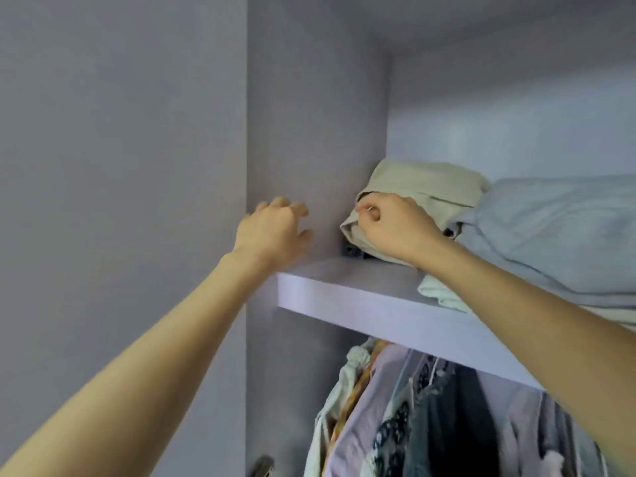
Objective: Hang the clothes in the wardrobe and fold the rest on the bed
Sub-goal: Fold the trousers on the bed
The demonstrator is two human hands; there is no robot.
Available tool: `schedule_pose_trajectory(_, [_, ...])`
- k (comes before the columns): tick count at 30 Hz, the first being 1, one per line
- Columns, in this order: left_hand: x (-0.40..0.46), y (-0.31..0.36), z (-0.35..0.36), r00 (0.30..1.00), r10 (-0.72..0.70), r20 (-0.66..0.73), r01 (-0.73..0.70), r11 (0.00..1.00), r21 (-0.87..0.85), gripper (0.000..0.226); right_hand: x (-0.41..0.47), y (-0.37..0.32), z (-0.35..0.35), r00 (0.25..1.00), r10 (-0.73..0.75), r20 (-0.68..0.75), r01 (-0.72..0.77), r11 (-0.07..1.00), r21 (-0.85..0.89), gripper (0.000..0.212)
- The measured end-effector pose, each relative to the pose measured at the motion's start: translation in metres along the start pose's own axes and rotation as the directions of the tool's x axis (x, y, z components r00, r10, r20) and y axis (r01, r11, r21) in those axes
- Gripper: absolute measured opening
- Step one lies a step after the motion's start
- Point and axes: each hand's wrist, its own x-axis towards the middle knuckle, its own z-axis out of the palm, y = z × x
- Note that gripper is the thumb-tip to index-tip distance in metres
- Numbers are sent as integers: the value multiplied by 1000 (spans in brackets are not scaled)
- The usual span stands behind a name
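Two bare hands were raised to the upper shelf (361,297) of the wardrobe (309,115). The right hand (392,228) was closed on a folded beige garment (423,187), its thumb and curled fingers pinching the front fold of the cloth; the garment lay on the shelf directly under and behind that hand, close to the wardrobe's inner side panel. The left hand (272,232) was held to the left of the right one, apart from it, with its fingers loosely bent and spread and nothing gripped in them; it hovered in front of the side panel just above the shelf's front corner, and whether its fingertips touched the panel could not be told. One small dark item (352,252) was seen peeping out beneath the beige garment, just below and left of the right hand; what it was could not be made out. To the right of the right hand one bulky pale blue folded bundle (557,235) was stacked on the shelf, touching the beige garment, and beneath it, under the right forearm, one pale green folded piece (437,294) was seen jutting toward the shelf edge. Below the shelf, under both hands, a crowded row of hanging clothes (430,418) was visible, at least five pieces: one whitish, one orange-patterned, one lilac, one dark with lace and one of dark denim.
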Motion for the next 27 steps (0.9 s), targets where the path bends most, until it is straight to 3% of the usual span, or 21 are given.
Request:
schedule_pose_trajectory(4, [-122,-14,-11,968,-119,-222,63,968,-242,31,-90,-40,48,1000,-5,-17,13,866,500,18])
schedule_pose_trajectory(8, [-268,-46,-18,945,-282,-164,249,948,-197,25,-203,-86,111,970,-22,244,-161,695,701,20])
schedule_pose_trajectory(11, [-383,-69,-28,922,-385,-37,381,921,-76,25,-294,-129,160,828,-160,537,-338,621,707,18])
schedule_pose_trajectory(13, [-447,-87,-38,874,-485,11,485,874,-22,27,-343,-160,186,718,-271,642,-381,618,687,19])
schedule_pose_trajectory(19, [-617,-178,-98,507,-861,44,840,504,202,36,-455,-313,245,316,-559,767,-379,667,642,19])
schedule_pose_trajectory(23, [-728,-232,-161,207,-977,48,930,212,300,39,-522,-439,274,120,-657,745,-342,677,652,24])
schedule_pose_trajectory(27, [-804,-264,-214,-26,-1000,-6,944,-27,329,39,-571,-535,293,-55,-715,697,-283,680,676,27])
